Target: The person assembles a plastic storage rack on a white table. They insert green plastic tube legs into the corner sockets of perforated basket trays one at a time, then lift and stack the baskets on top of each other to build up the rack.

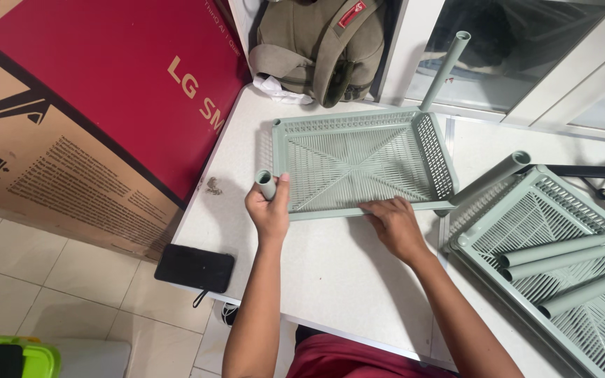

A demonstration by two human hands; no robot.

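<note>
Nearest the camera, the left hand [269, 210] is wrapped around a short green tube [266, 184] right at the near-left corner of the green tray [358, 161]. The right hand [395, 225] lies flat on the tray's near rim, gripping nothing. Best to keep that tube upright and the tray pinned. Further right, a 2nd tray [561, 280] holds 3 tubes; an olive backpack [323, 42] sits at the back.

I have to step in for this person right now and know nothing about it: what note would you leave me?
Left hand: grip closed around a short green tube at the near-left corner of the green tray.
Right hand: pressing flat on the tray's near edge.
Done: one tube stands in the far-right corner.
Left: other corners; spare tubes lie in the second tray at right.
</note>
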